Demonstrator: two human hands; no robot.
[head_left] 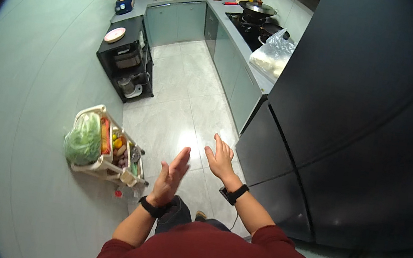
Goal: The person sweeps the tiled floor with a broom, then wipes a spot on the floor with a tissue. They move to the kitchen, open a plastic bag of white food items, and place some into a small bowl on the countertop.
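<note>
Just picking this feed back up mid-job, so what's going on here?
A person stands in a kitchen with both bare hands raised over the tiled floor, apart and seemingly empty. The left hand is nearer the cream cart, which bears a wrapped leafy vegetable and other produce. The right hand is on the side of the large dark unit. Beyond, a clear plastic bag sits on the counter, out of either hand's grasp.

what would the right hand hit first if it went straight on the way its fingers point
Probably the pale green cabinets at the far end of the kitchen, though depth is unclear: if the right hand tilts downward, it would meet the tiled floor first.
</note>
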